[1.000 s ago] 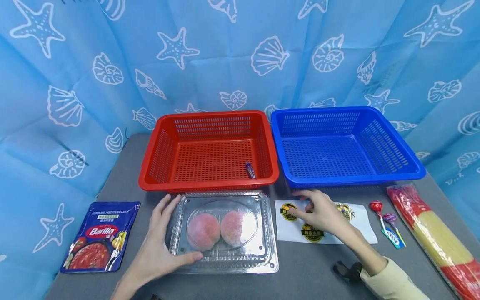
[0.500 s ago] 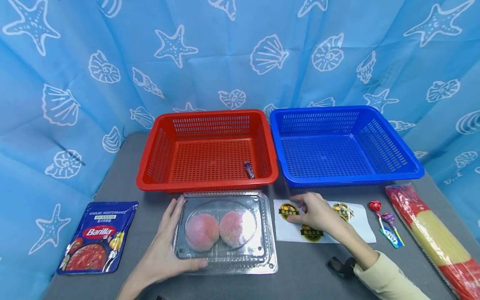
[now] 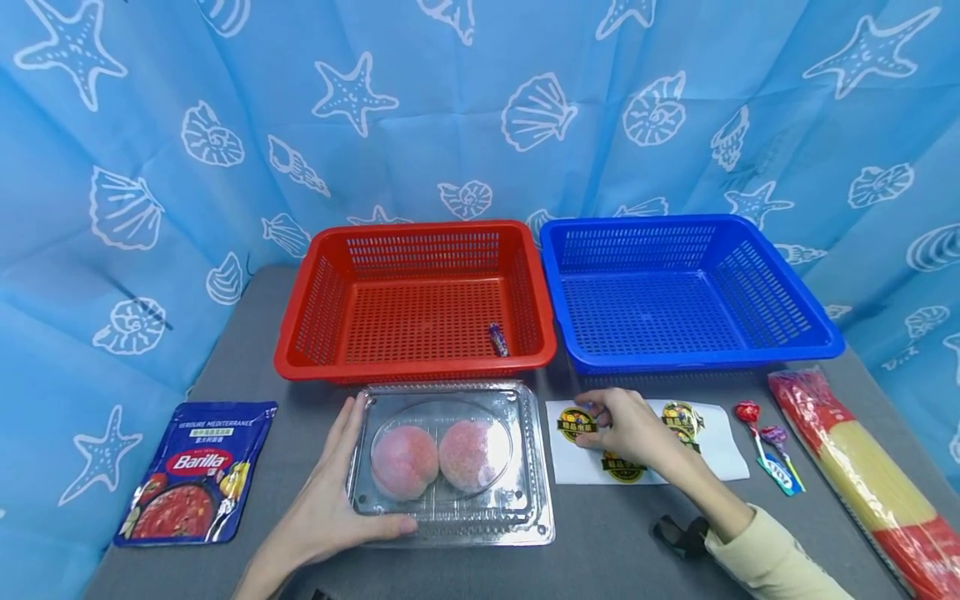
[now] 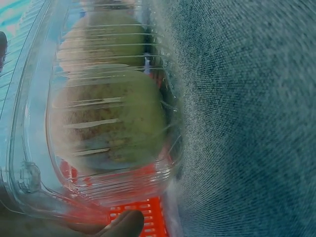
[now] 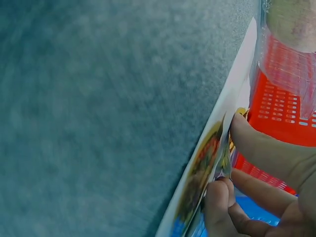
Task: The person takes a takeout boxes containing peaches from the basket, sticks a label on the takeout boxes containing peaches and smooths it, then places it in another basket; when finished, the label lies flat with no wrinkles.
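A clear plastic clamshell box [image 3: 532,467] with two peaches [image 3: 468,457] lies before the red basket. My left hand [image 3: 330,508] rests along the box's left side, its fingers fairly straight and its thumb over the front left part. In the left wrist view a fingertip [image 4: 129,224] shows below the box. To the right lies a white sheet [image 3: 570,471] of round black-and-gold stickers [image 3: 624,468]. My right hand [image 3: 633,429] bends over its left end; in the right wrist view thumb [image 5: 247,133] and fingers pinch at a sticker, whose edge stands partly lifted.
A red basket [image 3: 412,372] holding a small purple-wrapped item [image 3: 498,339] and a blue basket [image 3: 675,360] stand behind. A Barilla sauce pouch [image 3: 197,475] lies left. Lollipops [image 3: 750,412] and a long spaghetti pack [image 3: 870,467] lie right; a black strap [image 3: 678,533] lies near the right sleeve.
My left hand has closed in on the box's left side and now touches it. The right hand has stayed at the sheet's left end, shifting only slightly. The box has not visibly moved.
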A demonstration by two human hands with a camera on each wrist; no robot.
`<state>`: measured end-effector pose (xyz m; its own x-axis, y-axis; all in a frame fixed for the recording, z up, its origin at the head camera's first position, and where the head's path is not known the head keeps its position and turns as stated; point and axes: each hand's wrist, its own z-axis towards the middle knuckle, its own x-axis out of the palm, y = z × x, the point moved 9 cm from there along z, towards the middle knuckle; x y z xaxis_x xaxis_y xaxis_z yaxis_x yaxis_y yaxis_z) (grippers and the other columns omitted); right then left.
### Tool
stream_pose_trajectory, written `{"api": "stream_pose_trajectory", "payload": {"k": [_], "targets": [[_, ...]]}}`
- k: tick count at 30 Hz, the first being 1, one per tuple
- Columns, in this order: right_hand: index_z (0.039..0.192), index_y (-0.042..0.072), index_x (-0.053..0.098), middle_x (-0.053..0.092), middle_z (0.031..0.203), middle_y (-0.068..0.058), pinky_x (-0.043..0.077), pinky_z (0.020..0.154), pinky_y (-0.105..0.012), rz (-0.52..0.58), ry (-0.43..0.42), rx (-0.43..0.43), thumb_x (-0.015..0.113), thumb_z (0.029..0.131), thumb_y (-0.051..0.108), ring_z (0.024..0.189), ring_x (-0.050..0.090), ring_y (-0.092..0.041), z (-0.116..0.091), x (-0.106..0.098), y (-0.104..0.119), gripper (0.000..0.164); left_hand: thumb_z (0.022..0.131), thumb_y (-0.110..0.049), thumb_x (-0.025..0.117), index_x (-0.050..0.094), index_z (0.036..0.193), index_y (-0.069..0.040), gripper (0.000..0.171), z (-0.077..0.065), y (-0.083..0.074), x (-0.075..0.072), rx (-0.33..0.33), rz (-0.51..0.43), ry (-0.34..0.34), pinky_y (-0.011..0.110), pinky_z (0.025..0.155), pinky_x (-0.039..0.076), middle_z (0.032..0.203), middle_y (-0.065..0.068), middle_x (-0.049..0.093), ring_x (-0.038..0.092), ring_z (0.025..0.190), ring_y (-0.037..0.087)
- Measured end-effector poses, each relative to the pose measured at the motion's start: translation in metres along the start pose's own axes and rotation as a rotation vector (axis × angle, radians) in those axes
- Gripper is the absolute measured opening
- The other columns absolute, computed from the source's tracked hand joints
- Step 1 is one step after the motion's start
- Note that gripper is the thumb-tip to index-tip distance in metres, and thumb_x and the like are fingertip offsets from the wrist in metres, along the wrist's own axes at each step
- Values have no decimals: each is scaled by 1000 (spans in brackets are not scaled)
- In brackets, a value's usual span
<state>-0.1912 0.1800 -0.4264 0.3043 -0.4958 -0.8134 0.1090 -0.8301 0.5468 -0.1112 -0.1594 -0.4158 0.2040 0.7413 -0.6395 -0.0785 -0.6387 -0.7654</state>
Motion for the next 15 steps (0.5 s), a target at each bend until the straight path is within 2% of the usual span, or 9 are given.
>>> {"api": "stream_pose_trajectory", "payload": {"k": [6, 11, 15], "targets": [[117, -8, 72, 66, 84, -4, 50, 64, -25, 25, -15, -5, 91, 73, 9, 75, 58, -14, -1, 0, 0, 51, 60, -49, 96, -6, 164, -34, 147, 0, 1, 1, -4, -2, 3, 81, 109, 26, 173, 16, -3, 13, 155, 54], [108, -2, 76, 68, 85, -4, 52, 65, -25, 6, -55, -51, 92, 71, 10, 76, 60, -13, -1, -4, 3, 42, 60, -48, 96, -6, 164, -36, 146, 1, 1, 0, -9, -12, 5, 82, 109, 25, 173, 18, -3, 11, 155, 55], [106, 2, 75, 67, 87, -4, 50, 65, -23, -2, -66, -68, 93, 71, 12, 76, 59, -13, -1, -5, 4, 41, 61, -48, 95, -6, 164, -36, 145, 0, 0, 0, -17, -15, 11, 82, 109, 25, 173, 18, -3, 11, 155, 55]]}}
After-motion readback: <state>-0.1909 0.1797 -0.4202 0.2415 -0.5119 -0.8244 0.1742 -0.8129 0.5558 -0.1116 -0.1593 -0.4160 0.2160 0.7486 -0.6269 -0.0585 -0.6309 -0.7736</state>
